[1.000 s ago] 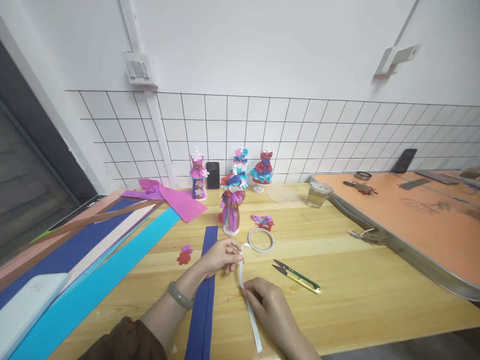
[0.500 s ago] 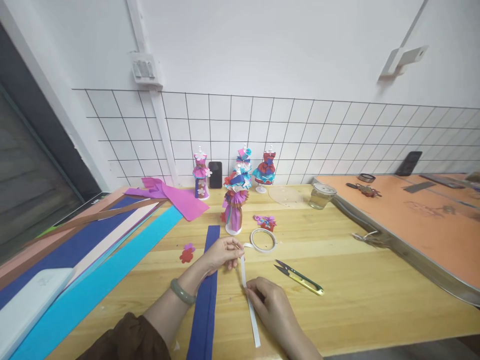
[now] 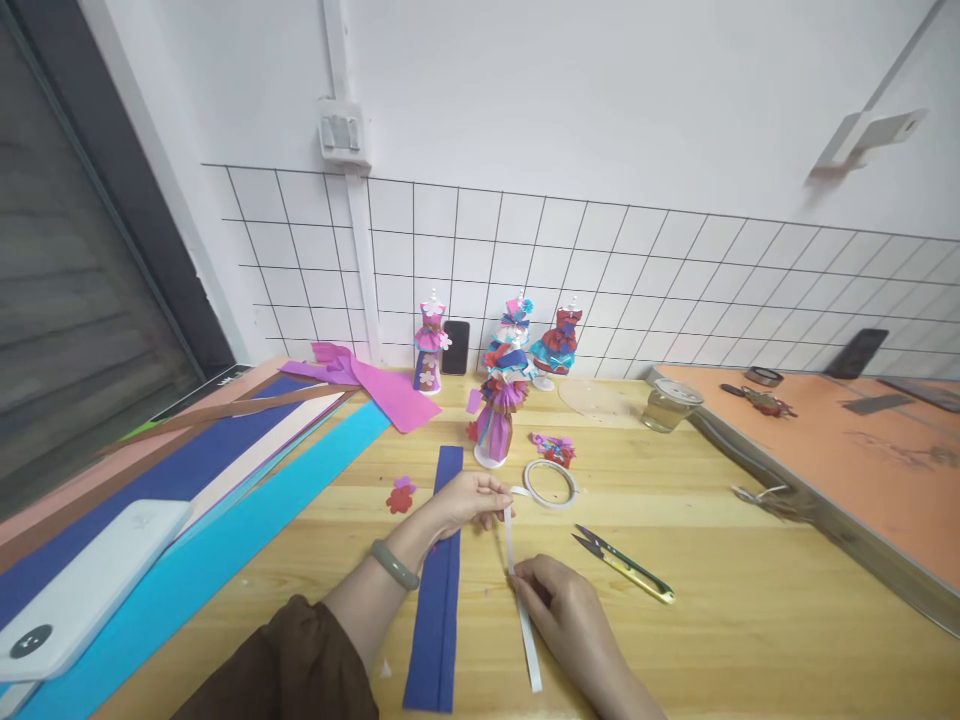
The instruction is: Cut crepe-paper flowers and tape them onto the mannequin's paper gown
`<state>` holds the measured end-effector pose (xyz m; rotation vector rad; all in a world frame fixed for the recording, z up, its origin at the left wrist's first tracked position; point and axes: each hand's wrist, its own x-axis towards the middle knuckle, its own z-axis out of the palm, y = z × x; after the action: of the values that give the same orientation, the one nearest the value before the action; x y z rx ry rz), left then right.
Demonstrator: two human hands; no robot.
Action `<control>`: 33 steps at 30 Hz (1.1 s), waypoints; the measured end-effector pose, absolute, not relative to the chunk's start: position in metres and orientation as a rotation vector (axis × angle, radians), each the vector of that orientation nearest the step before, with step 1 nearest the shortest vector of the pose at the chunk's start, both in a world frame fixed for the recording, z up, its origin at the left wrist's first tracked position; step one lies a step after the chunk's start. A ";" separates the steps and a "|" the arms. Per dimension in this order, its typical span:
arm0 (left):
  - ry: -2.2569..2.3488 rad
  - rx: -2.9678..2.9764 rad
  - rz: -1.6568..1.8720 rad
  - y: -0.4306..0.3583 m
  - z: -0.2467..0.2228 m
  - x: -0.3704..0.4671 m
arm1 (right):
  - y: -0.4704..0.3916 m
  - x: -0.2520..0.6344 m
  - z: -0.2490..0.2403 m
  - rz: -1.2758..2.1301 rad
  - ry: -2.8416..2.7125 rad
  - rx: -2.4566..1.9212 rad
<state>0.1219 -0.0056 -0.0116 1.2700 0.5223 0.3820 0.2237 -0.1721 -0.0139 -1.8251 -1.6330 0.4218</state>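
My left hand [image 3: 469,500] is closed in a pinch on the upper part of a narrow white tape strip [image 3: 529,645]. Lower down the same strip, the thumb and fingers of my right hand [image 3: 566,600] also grip it, and its free end hangs towards the table's front. Just beyond my left fingers lies the tape roll [image 3: 551,504], with a short white piece running towards my hand. Under my left wrist is a folded dark blue paper strip [image 3: 431,650]. Thread snips [image 3: 626,565] with a yellow and green handle rest right of my right hand.
Dress forms in paper dresses [image 3: 495,430] stand at the back, near a dark phone [image 3: 455,347]. Coloured paper sheets [image 3: 262,520] and a white power bank-like object [image 3: 97,580] cover the left. Paper flowers [image 3: 401,498] and a lidded glass jar [image 3: 667,410] are about.
The view has swung left, so everything appears farther right. Both hands keep their grip on the tape, with little visible movement.
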 end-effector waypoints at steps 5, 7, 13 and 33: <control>0.476 1.138 0.325 -0.009 -0.009 0.122 | -0.170 0.221 -0.011 0.379 -1.712 -1.890; 0.466 1.102 0.332 -0.011 -0.007 0.122 | -0.169 0.221 -0.010 0.359 -1.732 -1.921; 0.458 1.030 0.324 -0.013 -0.005 0.121 | -0.166 0.228 0.000 0.516 -1.734 -1.875; 0.465 1.045 0.272 -0.012 -0.002 0.120 | -0.118 0.251 0.012 0.343 -1.712 -1.604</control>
<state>0.1196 -0.0120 -0.0023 1.0452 0.4647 0.2718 0.2513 -0.1177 0.0117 -1.6038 -1.7124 0.3434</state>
